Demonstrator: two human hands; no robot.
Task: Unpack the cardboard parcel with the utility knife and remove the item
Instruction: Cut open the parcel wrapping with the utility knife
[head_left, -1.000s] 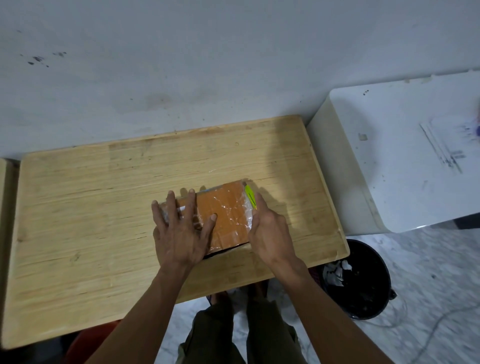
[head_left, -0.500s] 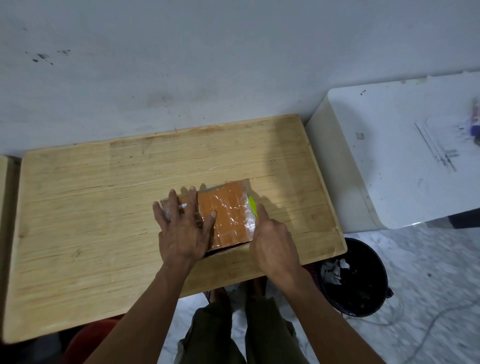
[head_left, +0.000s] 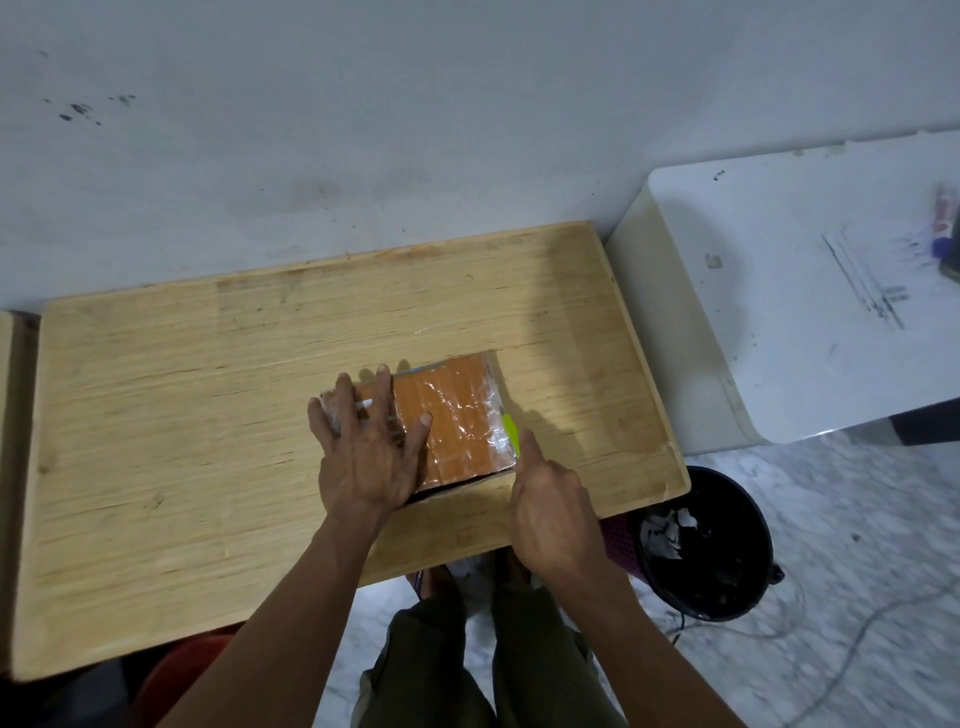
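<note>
An orange-brown cardboard parcel (head_left: 457, 415) wrapped in clear tape lies on the wooden table (head_left: 182, 415), near its front edge. My left hand (head_left: 366, 447) presses flat on the parcel's left half, fingers spread. My right hand (head_left: 548, 509) grips a utility knife with a bright green body (head_left: 511, 432), held against the parcel's right side. The blade itself is hidden between hand and parcel.
A white cabinet top (head_left: 810, 312) stands to the right of the table, with a small object at its far right edge. A black bin (head_left: 711, 551) with paper scraps sits on the floor below the table's right corner. A grey wall runs behind.
My right hand with the green knife has slid toward me along the parcel's right side. The left hand stays pressed on the parcel.
</note>
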